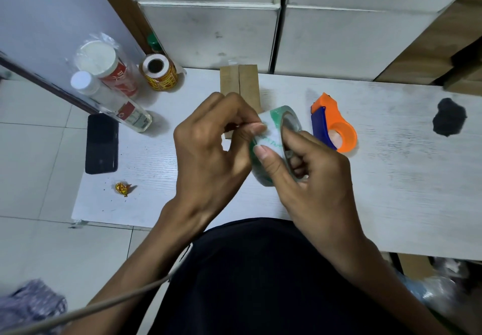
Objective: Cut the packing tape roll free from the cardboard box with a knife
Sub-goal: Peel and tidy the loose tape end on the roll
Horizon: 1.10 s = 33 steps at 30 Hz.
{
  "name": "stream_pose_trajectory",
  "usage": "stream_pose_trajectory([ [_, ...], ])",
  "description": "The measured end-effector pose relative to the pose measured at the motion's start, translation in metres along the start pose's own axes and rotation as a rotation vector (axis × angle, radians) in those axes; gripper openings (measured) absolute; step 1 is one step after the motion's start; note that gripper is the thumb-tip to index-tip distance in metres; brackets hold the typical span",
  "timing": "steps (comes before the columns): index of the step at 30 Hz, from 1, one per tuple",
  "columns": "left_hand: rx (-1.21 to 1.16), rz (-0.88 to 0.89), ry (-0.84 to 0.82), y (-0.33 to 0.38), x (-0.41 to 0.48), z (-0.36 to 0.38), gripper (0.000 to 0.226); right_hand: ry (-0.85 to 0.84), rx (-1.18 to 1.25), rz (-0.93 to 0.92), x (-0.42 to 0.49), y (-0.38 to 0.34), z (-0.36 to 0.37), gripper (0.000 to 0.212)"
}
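Observation:
A clear packing tape roll (273, 126) with green print is held above the white table (391, 178). My right hand (307, 175) grips it, thumb on the outer face and fingers through the core. My left hand (211, 141) pinches at the roll's outer surface with thumb and forefinger. Behind my hands a small brown cardboard box (241, 87) lies on the table, with a seam along its top and its near end hidden by my left hand. No knife is visible.
An orange and blue tape dispenser (333, 123) lies right of the roll. At the left stand two bottles (109, 84), a yellow label roll (159, 72), a black phone (101, 144) and a candy wrapper (123, 188). A dark stain (449, 117) marks the right side.

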<state>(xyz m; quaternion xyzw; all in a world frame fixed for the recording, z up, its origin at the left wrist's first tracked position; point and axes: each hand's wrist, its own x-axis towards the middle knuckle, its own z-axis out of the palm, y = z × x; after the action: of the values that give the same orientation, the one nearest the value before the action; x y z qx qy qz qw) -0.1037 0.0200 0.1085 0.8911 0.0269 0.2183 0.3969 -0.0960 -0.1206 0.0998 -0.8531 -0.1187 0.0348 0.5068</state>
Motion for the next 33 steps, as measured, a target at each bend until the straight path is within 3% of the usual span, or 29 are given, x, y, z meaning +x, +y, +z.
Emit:
stream_pose_trajectory([
  [5, -0.084, -0.057, 0.054, 0.003, 0.002, -0.004, 0.01, -0.059, 0.216, 0.108, 0.01, -0.001, -0.003, 0.022],
  [10, -0.061, -0.045, 0.056, 0.006, 0.005, -0.008, 0.008, -0.051, 0.27, 0.138, 0.014, 0.0, -0.004, 0.021],
  [16, -0.171, -0.146, -0.211, 0.004, 0.024, -0.022, 0.002, -0.063, 0.312, 0.182, 0.012, 0.005, -0.003, 0.024],
  [24, -0.052, -0.02, -0.438, 0.012, 0.053, -0.039, 0.014, 0.001, 0.371, 0.183, 0.013, -0.001, -0.002, 0.021],
  [28, -0.011, 0.048, -0.358, 0.011, 0.046, -0.036, 0.011, 0.07, 0.423, 0.227, 0.011, -0.001, -0.005, 0.042],
  [33, 0.03, 0.194, -0.258, 0.005, 0.037, -0.028, 0.008, 0.01, 0.55, 0.253, 0.006, 0.0, -0.005, 0.067],
])
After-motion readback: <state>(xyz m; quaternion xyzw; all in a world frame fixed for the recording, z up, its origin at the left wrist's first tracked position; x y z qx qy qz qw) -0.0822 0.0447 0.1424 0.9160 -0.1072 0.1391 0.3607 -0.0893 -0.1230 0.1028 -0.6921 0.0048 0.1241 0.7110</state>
